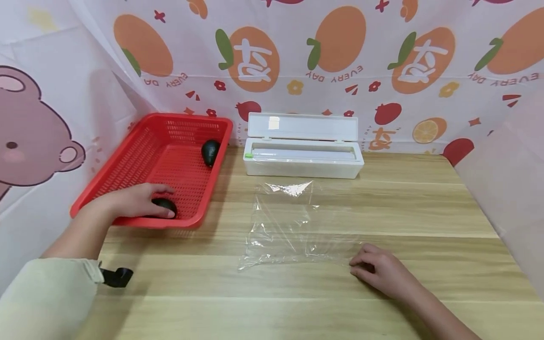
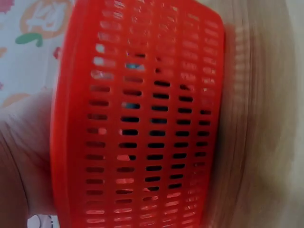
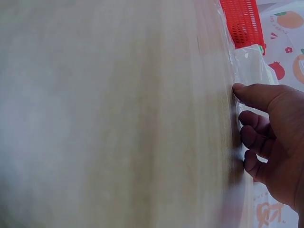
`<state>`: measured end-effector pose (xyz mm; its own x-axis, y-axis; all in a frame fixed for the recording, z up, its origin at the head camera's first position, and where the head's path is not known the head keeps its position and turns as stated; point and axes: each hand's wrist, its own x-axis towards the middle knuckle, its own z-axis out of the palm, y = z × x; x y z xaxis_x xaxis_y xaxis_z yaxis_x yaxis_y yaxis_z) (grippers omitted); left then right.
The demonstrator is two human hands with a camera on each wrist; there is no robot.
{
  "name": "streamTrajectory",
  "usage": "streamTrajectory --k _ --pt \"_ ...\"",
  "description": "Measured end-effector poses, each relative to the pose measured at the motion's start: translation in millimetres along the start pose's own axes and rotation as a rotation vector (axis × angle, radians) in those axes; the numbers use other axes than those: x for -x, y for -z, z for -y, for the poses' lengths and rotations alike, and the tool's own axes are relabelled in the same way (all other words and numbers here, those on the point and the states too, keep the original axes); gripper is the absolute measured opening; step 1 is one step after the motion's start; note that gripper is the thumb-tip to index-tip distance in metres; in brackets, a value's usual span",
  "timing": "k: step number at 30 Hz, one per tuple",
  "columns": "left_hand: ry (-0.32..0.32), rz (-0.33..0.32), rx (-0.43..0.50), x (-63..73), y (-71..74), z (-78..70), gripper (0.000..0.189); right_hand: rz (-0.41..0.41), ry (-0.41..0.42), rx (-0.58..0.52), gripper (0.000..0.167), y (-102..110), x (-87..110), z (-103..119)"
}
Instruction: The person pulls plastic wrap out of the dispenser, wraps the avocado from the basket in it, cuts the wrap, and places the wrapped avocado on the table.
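Left fingers (image 1: 163,212) curl round an oval avocado (image 1: 166,203); whether bent right fingers (image 1: 366,257) pinch the crinkled clear film (image 1: 280,224) is unclear.

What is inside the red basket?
One avocado lies at the right side of the red basket; another avocado, near the front, is partly covered by the left hand. Anything else beneath is hidden.

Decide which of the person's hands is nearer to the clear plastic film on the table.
Right. The right hand is at the near right corner of the plastic film; the left hand is farther off, left of the film, on a dark fruit in the red basket.
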<state>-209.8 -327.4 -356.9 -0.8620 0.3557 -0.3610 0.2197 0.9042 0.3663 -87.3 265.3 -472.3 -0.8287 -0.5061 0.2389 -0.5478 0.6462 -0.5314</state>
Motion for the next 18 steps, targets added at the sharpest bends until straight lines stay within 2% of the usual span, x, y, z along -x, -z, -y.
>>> streamTrajectory --k 4,8,14,18 --pt "-0.001 0.098 0.010 -6.9 0.0 1.6 0.072 -0.002 -0.002 -0.007 0.015 -0.5 -0.5 -0.1" --pt "0.019 0.132 0.009 -13.6 -2.2 -4.4 0.064 -0.007 -0.008 -0.004 0.016 -0.5 -1.5 0.8" --pt "0.074 0.089 -0.018 -22.9 -10.8 -10.7 0.064 -0.011 -0.001 -0.002 0.016 -1.5 -1.1 -0.6" --pt "0.060 0.005 -0.063 -26.7 -14.5 -11.2 0.064 -0.014 0.003 0.008 0.016 -1.7 -0.1 -0.8"
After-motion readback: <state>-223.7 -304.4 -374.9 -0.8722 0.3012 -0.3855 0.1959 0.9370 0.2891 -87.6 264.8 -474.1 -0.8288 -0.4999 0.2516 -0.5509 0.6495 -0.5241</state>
